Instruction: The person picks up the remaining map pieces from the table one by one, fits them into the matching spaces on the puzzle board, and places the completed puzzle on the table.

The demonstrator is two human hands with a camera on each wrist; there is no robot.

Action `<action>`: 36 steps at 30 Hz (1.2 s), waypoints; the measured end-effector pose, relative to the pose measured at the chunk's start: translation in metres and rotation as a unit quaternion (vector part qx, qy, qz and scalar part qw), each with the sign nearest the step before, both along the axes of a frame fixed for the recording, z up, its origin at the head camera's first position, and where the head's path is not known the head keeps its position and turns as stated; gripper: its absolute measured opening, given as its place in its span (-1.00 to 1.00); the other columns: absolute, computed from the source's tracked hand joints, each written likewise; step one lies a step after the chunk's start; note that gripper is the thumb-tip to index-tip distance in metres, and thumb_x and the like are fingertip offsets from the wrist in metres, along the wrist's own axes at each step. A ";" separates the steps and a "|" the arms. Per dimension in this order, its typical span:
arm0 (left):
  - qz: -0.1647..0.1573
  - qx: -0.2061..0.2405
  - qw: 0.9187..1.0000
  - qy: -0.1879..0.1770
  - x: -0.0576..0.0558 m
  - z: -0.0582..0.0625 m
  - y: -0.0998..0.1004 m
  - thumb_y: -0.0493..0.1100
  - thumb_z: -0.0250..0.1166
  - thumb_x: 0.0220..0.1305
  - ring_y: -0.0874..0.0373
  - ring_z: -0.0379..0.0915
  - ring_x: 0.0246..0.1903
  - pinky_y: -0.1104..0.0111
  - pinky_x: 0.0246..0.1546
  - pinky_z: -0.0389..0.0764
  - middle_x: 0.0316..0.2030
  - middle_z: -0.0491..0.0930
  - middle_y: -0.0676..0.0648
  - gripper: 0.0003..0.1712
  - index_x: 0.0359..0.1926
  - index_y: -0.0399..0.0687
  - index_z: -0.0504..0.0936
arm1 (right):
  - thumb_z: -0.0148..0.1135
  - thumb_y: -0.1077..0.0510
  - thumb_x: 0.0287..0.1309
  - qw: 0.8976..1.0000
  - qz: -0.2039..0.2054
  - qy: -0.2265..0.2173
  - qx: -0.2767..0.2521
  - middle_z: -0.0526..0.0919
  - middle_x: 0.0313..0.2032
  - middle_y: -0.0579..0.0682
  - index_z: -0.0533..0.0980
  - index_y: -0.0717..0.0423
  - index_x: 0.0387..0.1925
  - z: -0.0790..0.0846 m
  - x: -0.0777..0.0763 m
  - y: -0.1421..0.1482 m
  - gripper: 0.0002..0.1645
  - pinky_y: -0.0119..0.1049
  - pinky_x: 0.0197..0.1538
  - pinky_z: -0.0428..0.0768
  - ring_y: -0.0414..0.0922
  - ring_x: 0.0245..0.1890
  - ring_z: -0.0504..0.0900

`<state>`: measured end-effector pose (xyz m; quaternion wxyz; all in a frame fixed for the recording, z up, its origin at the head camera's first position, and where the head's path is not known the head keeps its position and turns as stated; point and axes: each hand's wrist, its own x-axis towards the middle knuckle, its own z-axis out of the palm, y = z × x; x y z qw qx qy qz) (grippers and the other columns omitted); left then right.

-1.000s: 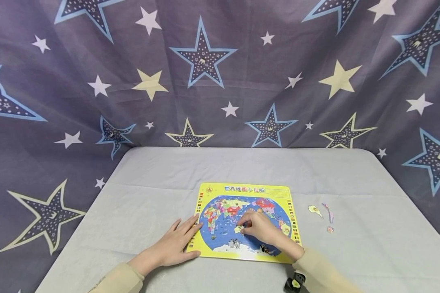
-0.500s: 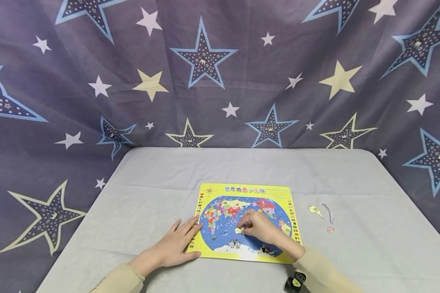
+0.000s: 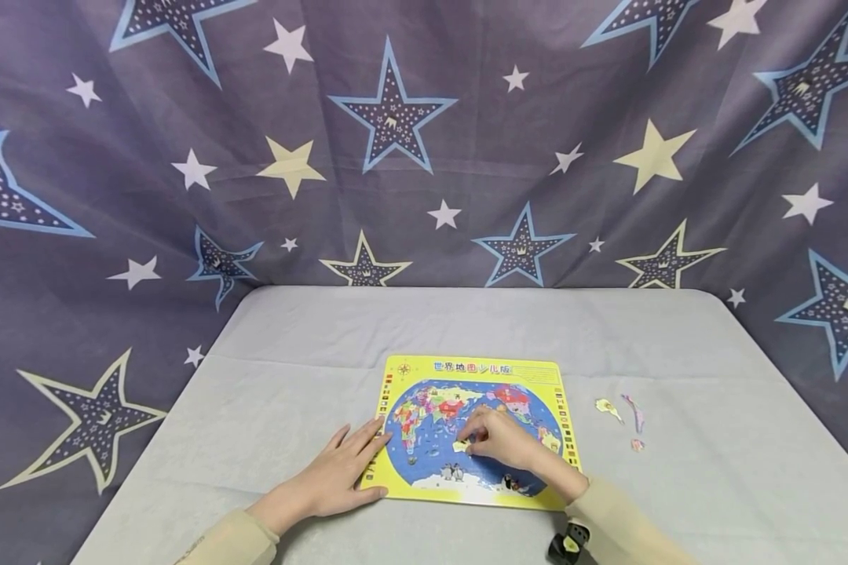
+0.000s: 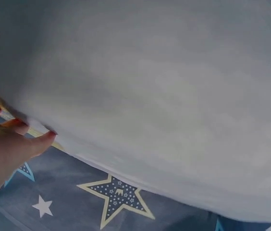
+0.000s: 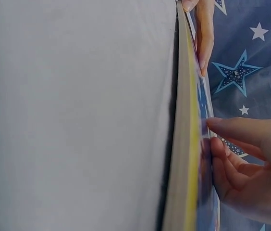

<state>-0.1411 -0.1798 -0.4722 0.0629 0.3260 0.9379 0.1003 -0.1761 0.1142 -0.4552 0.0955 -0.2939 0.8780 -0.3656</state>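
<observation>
A yellow-edged world map puzzle board (image 3: pixel 403 488) lies on the table, its blue map mostly filled with coloured land. My left hand (image 3: pixel 332 475) rests flat with spread fingers on the board's left edge. Over the lower middle of the map, my right hand (image 3: pixel 505 442) pinches a small pale yellow puzzle piece (image 3: pixel 460 446), partly hidden by the fingers. In the right wrist view, the thumb and curled fingers of the right hand (image 5: pixel 255 159) are right at the board's face. The left wrist view shows the left hand (image 4: pixel 10 144) at the left border.
Right of the board lie three loose puzzle pieces: a pale yellow one (image 3: pixel 607 408), a long purple-pink one (image 3: pixel 634 413) and a small pinkish one (image 3: pixel 637 445). A light grey cloth (image 3: pixel 311 329) covers the table. Behind it hangs a dark star-patterned curtain (image 3: pixel 466 180).
Both hands stay in place. The pale piece under my right fingertips looks slightly turned, with a little less of its face showing than one second ago.
</observation>
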 end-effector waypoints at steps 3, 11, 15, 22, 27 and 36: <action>-0.001 0.002 1.000 0.003 0.000 -0.001 0.000 0.40 -0.13 0.14 0.07 -0.17 0.31 0.00 0.22 -0.08 0.34 -0.07 -0.11 -0.11 0.33 -0.07 0.07 | 0.25 0.25 -0.03 1.000 0.003 -0.008 -0.004 0.49 -0.37 -0.14 0.63 0.08 -0.28 0.001 0.000 0.001 -0.81 -0.36 -0.31 0.25 -0.31 -0.52 0.36; -0.004 0.003 1.000 0.010 0.000 0.000 0.000 0.40 -0.13 0.14 0.07 -0.15 0.31 -0.01 0.21 -0.06 0.33 -0.04 -0.12 -0.11 0.32 -0.07 0.08 | 0.24 0.30 -0.03 0.998 0.026 -0.032 -0.039 0.49 -0.40 -0.04 0.59 0.18 -0.24 0.003 0.000 0.004 -0.77 -0.45 -0.41 0.37 -0.25 -0.50 0.41; -0.004 0.001 1.000 0.008 0.000 0.001 0.000 0.40 -0.13 0.14 0.07 -0.14 0.31 0.00 0.21 -0.05 0.33 -0.04 -0.12 -0.11 0.32 -0.07 0.08 | 0.23 0.32 -0.03 0.996 0.040 -0.050 -0.060 0.53 -0.36 0.01 0.58 0.21 -0.23 0.003 -0.002 0.006 -0.76 -0.47 -0.45 0.45 -0.23 -0.49 0.46; -0.004 -0.002 1.000 0.007 -0.001 0.001 0.000 0.40 -0.12 0.13 0.07 -0.14 0.31 0.00 0.21 -0.05 0.33 -0.04 -0.11 -0.11 0.32 -0.07 0.09 | 0.21 0.34 -0.01 0.992 0.042 -0.084 -0.085 0.58 -0.26 0.08 0.57 0.24 -0.20 0.003 -0.003 0.010 -0.75 -0.45 -0.39 0.51 -0.17 -0.42 0.53; -0.001 -0.001 1.000 -0.003 -0.001 0.003 0.001 0.40 -0.12 0.13 0.06 -0.13 0.31 -0.01 0.21 -0.05 0.33 -0.04 -0.12 -0.11 0.32 -0.07 0.10 | 0.20 0.34 -0.01 0.993 0.020 -0.086 -0.080 0.61 -0.25 0.06 0.57 0.23 -0.20 0.004 -0.002 0.016 -0.74 -0.45 -0.31 0.52 -0.16 -0.36 0.54; -0.001 -0.003 1.000 -0.017 -0.002 0.006 0.002 0.40 -0.10 0.12 0.04 -0.11 0.30 -0.02 0.20 -0.03 0.33 -0.03 -0.15 -0.10 0.31 -0.09 0.12 | 0.19 0.35 -0.02 0.996 -0.007 -0.054 -0.069 0.61 -0.24 0.10 0.56 0.24 -0.21 0.012 -0.002 0.034 -0.75 -0.43 -0.25 0.53 -0.15 -0.34 0.57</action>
